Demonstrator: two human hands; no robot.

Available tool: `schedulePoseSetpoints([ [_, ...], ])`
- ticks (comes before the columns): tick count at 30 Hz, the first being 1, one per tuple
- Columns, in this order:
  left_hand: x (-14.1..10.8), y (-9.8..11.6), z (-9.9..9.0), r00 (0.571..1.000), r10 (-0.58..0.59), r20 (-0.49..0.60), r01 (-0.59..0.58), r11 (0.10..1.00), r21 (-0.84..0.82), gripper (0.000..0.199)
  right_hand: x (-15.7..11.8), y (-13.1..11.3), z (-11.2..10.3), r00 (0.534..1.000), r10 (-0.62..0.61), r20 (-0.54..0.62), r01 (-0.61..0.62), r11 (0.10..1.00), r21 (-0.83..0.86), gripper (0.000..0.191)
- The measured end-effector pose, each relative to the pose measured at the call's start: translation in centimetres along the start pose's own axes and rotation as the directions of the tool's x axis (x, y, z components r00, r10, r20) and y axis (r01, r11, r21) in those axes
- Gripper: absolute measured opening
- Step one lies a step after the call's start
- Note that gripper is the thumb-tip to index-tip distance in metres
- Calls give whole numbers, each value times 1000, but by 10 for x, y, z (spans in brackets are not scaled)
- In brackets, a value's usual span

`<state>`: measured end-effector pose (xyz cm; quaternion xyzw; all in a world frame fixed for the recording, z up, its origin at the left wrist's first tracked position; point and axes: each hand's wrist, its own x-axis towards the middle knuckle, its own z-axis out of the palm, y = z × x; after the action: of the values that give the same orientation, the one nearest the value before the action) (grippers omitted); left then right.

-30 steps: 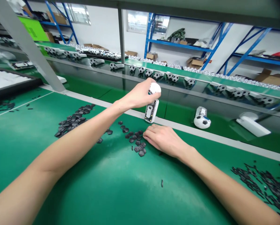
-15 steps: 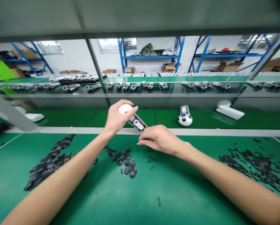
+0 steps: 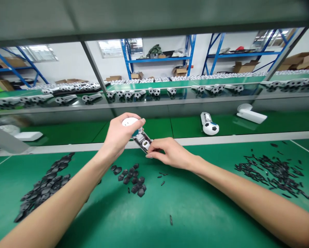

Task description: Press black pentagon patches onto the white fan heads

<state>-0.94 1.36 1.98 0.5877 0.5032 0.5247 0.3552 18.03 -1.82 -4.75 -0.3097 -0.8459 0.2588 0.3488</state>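
A white round-headed device with a rectangular handle is held tilted above the table's far edge. Its handle is open and shows dark and white parts inside. My left hand is wrapped round the white head, thumb on top. At the handle's lower end, my right hand is closed, with thumb and fingers pinched on it; any small piece between those fingertips is hidden. Below my hands lie several black five-sided pieces. A few thin black strips lie near my right hand.
A larger pile of black five-sided pieces lies left, and many black strips lie right. Behind the pale rail rest a football-patterned device and a white device. Rows of football-patterned devices stand on the shelf beyond.
Both hands and the device have shifted slightly left in view, and the device sits a little lower. The camera has turned a bit. The football-patterned device behind the rail appears tilted differently.
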Motion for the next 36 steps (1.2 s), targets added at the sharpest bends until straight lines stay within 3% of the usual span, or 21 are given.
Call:
schedulePoseSetpoints([
  [4, 7, 2, -6, 985, -166, 49, 170, 982, -86, 41, -2, 1, -1, 999, -46, 6, 46, 999, 0, 12],
  [8, 8, 2, -9, 967, -147, 208, 188, 964, -189, 50, -2, 2, 1, 998, 41, -38, -37, 995, 95, 13],
  [10, 8, 0, -10, 926, -71, 371, 177, 949, -261, 54, -1, 5, 2, 989, 140, -55, -126, 971, 202, 13],
  [12, 10, -5, -12, 844, 3, 537, 170, 947, -273, 59, 0, 7, 0, 977, 204, -57, -179, 940, 290, 14],
  [14, 12, -11, -12, 801, 51, 596, 114, 965, -236, 61, 1, 5, -5, 977, 207, -45, -179, 923, 340, 17],
  [15, 14, -15, -12, 815, 73, 575, 65, 975, -215, 59, 2, 2, -8, 979, 198, -41, -168, 912, 375, 18],
  [17, 15, -20, -9, 882, 118, 456, -37, 982, -183, 54, 3, -8, -15, 981, 176, -77, -126, 894, 429, 19],
  [19, 15, -24, -6, 936, 137, 325, -87, 983, -164, 52, 4, -20, -24, 970, 162, -184, -68, 899, 433, 17],
  [21, 11, -26, -1, 959, 147, 241, -108, 980, -167, 50, 5, -30, -31, 936, 161, -313, -19, 911, 411, 15],
  [24, 3, -25, 5, 965, 205, 163, -182, 972, -149, 43, 7, -36, -39, 886, 180, -428, 20, 906, 423, 18],
  [27, -5, -21, 11, 963, 247, 105, -239, 967, -87, 42, 9, -35, -40, 874, 208, -439, 14, 893, 450, 24],
  [32, -9, -19, 17, 973, 193, 128, -164, 965, -204, 54, 11, -30, -30, 868, 266, -419, -16, 859, 512, 28],
  [34, -9, -21, 18, 974, 201, 108, -176, 963, -204, 56, 10, -28, -27, 860, 212, -464, 9, 904, 428, 23],
  [36, -10, -24, 19, 973, 216, 84, -195, 958, -208, 55, 6, -25, -27, 850, 25, -526, 71, 984, 162, 14],
])
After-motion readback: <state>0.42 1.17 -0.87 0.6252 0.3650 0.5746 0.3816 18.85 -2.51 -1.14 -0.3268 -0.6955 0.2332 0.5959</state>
